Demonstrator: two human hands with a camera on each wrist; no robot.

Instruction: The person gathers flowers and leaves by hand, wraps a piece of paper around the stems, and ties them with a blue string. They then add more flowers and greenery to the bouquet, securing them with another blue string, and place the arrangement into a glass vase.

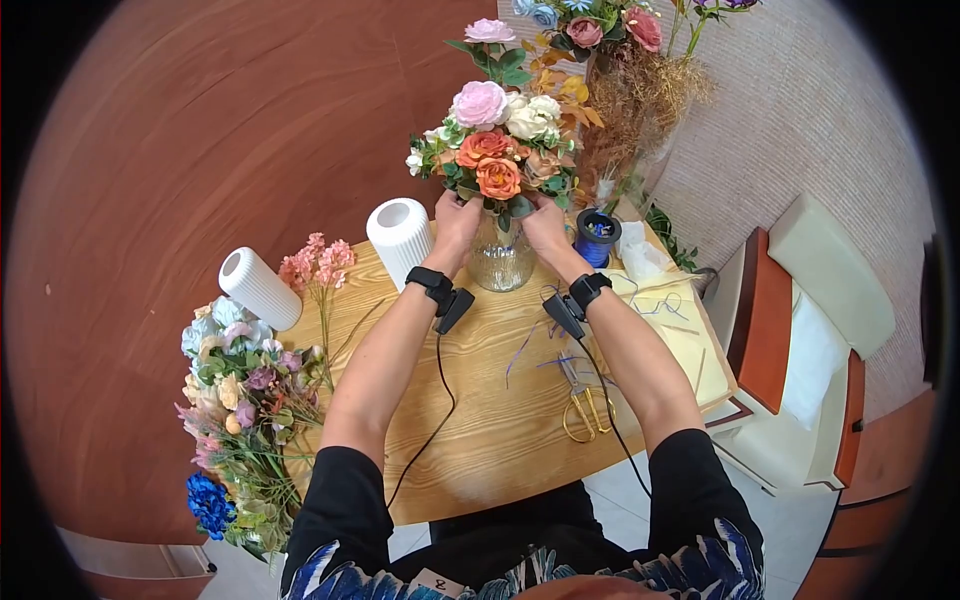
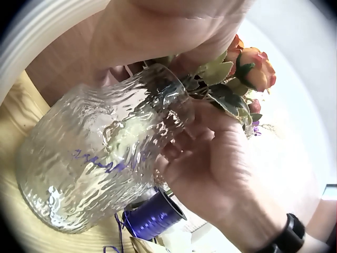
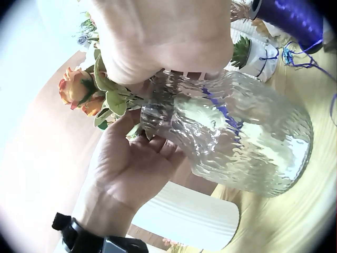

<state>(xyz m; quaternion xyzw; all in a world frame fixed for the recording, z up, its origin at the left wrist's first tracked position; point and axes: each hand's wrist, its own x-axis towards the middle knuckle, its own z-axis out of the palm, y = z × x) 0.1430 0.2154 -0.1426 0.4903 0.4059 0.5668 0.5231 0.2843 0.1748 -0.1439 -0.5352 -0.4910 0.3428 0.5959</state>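
Note:
A clear rippled glass vase [image 1: 502, 264] stands near the table's far edge, holding a bouquet [image 1: 498, 178] of pink, white and orange flowers. My left hand [image 1: 457, 226] grips the vase's neck from the left, and my right hand [image 1: 545, 230] grips it from the right. In the left wrist view, the right hand's fingers curl at the neck of the vase [image 2: 79, 158], just under the leaves. The right wrist view has the left hand [image 3: 139, 171] curled at the neck, its thumb beside a leaf [image 3: 116, 103]. The stems inside are blurred by the glass.
Two white ribbed vases [image 1: 398, 235] stand left, by pink blossoms [image 1: 320, 262] and a heap of mixed flowers [image 1: 240, 385]. On the right are a blue ribbon spool [image 1: 597, 240], gold-handled scissors [image 1: 583, 410] and yellow paper [image 1: 690, 350]. A tall flower arrangement [image 1: 640, 90] rises behind.

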